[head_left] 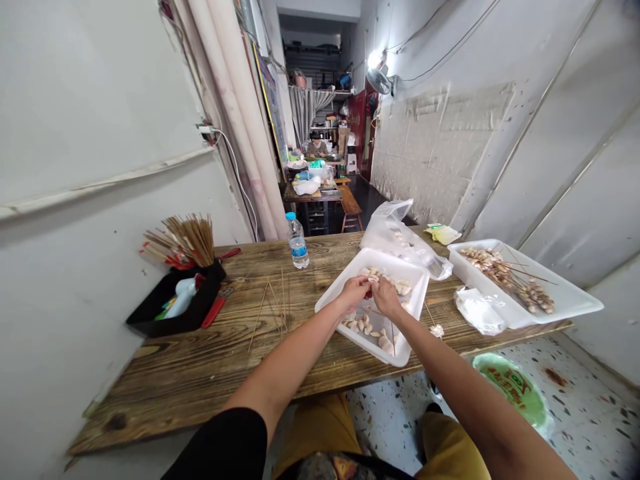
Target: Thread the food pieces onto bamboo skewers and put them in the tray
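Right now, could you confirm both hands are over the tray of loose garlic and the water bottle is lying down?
Not quite: the head view shows the water bottle standing upright. The left hand and right hand are over the garlic tray.

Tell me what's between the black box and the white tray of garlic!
In the head view, loose thin sticks lie between the black box and white tray. A red object is beside the box, and a water bottle stands farther back.

On the tabletop (200, 373), 2 white trays (390, 262) (565, 293), 1 black box (157, 327) and, near the far edge, 1 bottle (299, 248) are counted.
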The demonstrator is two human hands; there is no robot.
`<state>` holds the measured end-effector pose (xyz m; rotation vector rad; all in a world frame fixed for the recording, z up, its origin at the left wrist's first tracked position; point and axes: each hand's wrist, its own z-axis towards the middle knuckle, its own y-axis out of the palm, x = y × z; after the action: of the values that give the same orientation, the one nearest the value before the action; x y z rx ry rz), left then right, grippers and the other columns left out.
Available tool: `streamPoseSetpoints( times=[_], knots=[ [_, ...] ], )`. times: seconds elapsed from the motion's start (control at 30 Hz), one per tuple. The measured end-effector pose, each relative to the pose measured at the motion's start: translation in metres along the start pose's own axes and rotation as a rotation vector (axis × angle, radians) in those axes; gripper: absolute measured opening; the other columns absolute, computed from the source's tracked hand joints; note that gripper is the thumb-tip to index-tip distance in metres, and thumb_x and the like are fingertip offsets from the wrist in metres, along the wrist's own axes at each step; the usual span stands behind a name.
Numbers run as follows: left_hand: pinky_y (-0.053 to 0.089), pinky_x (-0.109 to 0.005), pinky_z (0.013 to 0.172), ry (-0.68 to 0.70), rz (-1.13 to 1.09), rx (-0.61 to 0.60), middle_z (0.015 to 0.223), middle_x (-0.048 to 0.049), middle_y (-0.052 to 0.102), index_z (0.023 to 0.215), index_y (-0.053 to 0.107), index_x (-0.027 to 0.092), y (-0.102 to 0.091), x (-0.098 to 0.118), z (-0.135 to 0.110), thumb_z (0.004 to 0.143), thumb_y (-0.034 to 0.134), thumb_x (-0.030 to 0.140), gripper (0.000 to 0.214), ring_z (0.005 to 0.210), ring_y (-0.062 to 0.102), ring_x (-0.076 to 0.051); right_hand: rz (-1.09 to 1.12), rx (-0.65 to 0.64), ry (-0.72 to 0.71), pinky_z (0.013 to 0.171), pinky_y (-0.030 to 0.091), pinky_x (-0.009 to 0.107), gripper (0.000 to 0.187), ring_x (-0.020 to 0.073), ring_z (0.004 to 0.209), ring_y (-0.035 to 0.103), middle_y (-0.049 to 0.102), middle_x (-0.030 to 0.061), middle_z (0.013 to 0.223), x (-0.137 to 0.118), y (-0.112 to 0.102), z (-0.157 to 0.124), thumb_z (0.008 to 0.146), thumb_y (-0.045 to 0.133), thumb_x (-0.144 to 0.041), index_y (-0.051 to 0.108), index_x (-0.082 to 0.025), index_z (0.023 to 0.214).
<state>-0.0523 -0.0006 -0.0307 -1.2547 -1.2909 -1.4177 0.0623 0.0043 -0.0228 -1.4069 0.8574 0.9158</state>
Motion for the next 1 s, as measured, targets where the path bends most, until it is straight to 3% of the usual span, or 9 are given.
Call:
streamPoseSetpoints(
  times=[0.13,0.23,0.4,0.6,0.77,0.87,1.0],
  knots=[
    [0.046,-0.021,0.058,0.003,-0.103,0.02,0.061,0.0008,0.06,0.08,0.067,0.011,0.001,0.0,0.001,0.075,0.069,0.028,0.018,0.054,0.053,-0.008,-0.184,0.06,-0.053,0.079,0.042,0.033,0.013,0.0254,0.091,0.059,0.062,0.0102,0.084,-0.005,-0.002,-0.003,0.09,0.043,-0.026,0.047,-0.022,0.078],
    [0.051,-0.026,0.068,-0.034,-0.216,0.016,0.074,-0.0038,0.067,0.085,0.066,0.012,0.002,0.002,0.0,0.076,0.07,0.029,0.019,0.066,0.061,-0.012,-0.229,0.032,-0.076,0.082,0.042,0.034,0.015,0.025,0.093,0.059,0.064,0.0109,0.093,-0.008,-0.005,-0.007,0.091,0.04,-0.026,0.051,-0.021,0.083],
    [0.051,-0.025,0.066,-0.125,-0.171,0.072,0.076,-0.0021,0.066,0.084,0.062,0.014,0.003,0.005,-0.005,0.077,0.068,0.031,0.02,0.068,0.061,-0.013,-0.41,-0.052,-0.132,0.085,0.042,0.034,0.017,0.0248,0.098,0.06,0.066,0.0118,0.102,-0.008,-0.005,-0.014,0.09,0.046,-0.03,0.055,-0.018,0.099],
    [0.04,-0.019,0.049,-0.092,0.007,0.102,0.059,0.0053,0.054,0.081,0.058,0.017,-0.001,0.003,-0.006,0.074,0.069,0.039,0.026,0.05,0.048,-0.009,-0.551,-0.119,-0.235,0.082,0.044,0.033,0.027,0.0233,0.095,0.063,0.067,0.0149,0.108,-0.013,-0.002,-0.026,0.095,0.036,-0.027,0.054,-0.014,0.111],
    [0.022,-0.018,0.039,-0.21,0.08,0.096,0.049,0.0082,0.043,0.091,0.059,0.017,0.003,0.01,-0.011,0.081,0.061,0.044,0.028,0.038,0.034,-0.008,-0.674,-0.057,-0.307,0.082,0.046,0.035,0.029,0.0271,0.097,0.064,0.067,0.0198,0.105,-0.023,-0.006,-0.032,0.096,0.034,-0.023,0.055,-0.009,0.11],
    [0.026,-0.018,0.041,-0.111,0.073,0.174,0.055,0.0065,0.049,0.103,0.059,0.02,0.008,0.014,-0.013,0.083,0.057,0.044,0.032,0.041,0.038,-0.009,-0.67,-0.05,-0.334,0.081,0.047,0.037,0.033,0.0281,0.097,0.064,0.067,0.0208,0.107,-0.025,-0.006,-0.031,0.098,0.031,-0.027,0.057,-0.009,0.11],
    [0.034,-0.019,0.046,-0.011,0.055,0.232,0.072,0.0022,0.06,0.104,0.06,0.02,0.01,0.015,-0.012,0.081,0.056,0.038,0.029,0.053,0.05,-0.011,-0.456,0.007,-0.198,0.086,0.046,0.036,0.047,0.0245,0.1,0.064,0.069,0.014,0.109,-0.022,-0.004,-0.025,0.101,0.026,-0.045,0.058,-0.015,0.119]
  ],
)
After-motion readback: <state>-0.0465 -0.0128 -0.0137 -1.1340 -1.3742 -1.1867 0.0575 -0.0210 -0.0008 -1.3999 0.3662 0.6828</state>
